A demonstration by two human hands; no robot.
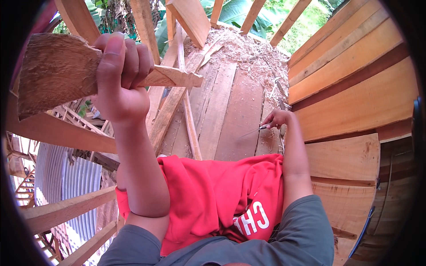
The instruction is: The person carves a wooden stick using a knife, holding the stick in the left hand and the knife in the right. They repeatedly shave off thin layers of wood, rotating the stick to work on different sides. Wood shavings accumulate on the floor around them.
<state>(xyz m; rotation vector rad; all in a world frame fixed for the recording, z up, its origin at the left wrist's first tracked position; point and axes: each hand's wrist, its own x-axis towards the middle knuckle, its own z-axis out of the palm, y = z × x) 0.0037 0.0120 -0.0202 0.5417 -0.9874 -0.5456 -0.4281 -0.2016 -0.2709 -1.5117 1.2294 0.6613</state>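
Observation:
My left hand [124, 77] is raised at the upper left, its fingers wrapped round a rough-cut wooden beam [57, 73]. The beam's broad end sticks out left of the fist. A narrower wooden length [175, 77] shows on the other side; the hand hides whether both are one piece. Lower down at the right, my right hand [276, 119] is closed on a thin metal tool [262, 127] with a short dark grip. Its slim shaft points left over the plank floor [237, 115]. The exact kind of tool is too small to tell.
Wood shavings [248, 53] cover the floor's far end. Loose timber strips [188, 119] lean at the left of the planks. A slatted board wall [350, 102] rises on the right. Red cloth [208, 190] covers my lap. Corrugated metal sheets [80, 177] show below the open framing at left.

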